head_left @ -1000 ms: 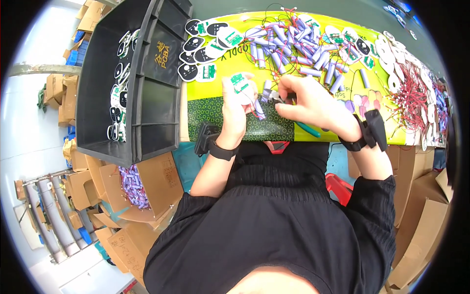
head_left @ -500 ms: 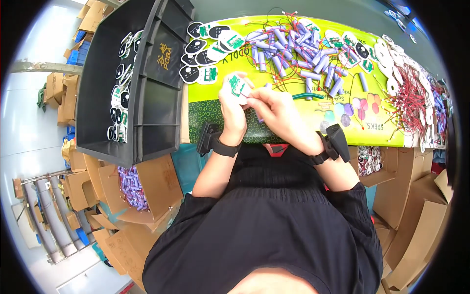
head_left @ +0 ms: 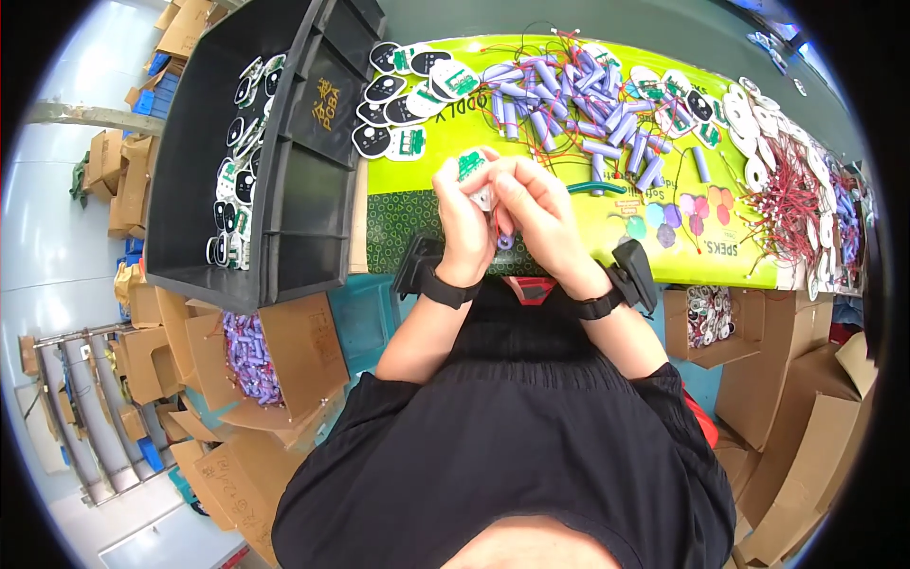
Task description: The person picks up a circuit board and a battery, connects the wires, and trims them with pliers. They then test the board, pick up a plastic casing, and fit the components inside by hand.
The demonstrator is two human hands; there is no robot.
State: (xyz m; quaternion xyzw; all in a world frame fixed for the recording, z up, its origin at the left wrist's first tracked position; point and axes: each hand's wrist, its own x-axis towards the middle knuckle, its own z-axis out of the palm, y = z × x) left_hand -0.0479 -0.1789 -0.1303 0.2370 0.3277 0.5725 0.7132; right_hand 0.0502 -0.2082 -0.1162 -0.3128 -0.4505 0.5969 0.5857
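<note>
A small white circuit board (head_left: pixel 471 165) with green parts is held upright by my left hand (head_left: pixel 463 228), whose fingers wrap around its left side. My right hand (head_left: pixel 538 213) presses against the board's lower right part, its thumb and fingers closed together; what lies in that pinch is hidden. Below the fingers, between the two hands, the end of a purple cylindrical battery (head_left: pixel 505 242) with a bit of red wire shows. Several black-and-white circuit boards (head_left: pixel 387 90) lie beyond my left hand, and a pile of purple batteries (head_left: pixel 569 100) with red wires lies beyond my right.
A black plastic bin (head_left: pixel 303 228) with more boards stands at the left. A green tube-like tool (head_left: pixel 597 188) rests on the yellow mat (head_left: pixel 559 266). White rings (head_left: pixel 755 174) and bundled red wires (head_left: pixel 791 194) lie at the right. An open cardboard box (head_left: pixel 308 360) of batteries sits below left.
My right hand has moved closer to the left, and its fingers now cover the board's lower part. The board has shifted slightly right, and more of the battery's end shows lower between the hands.
</note>
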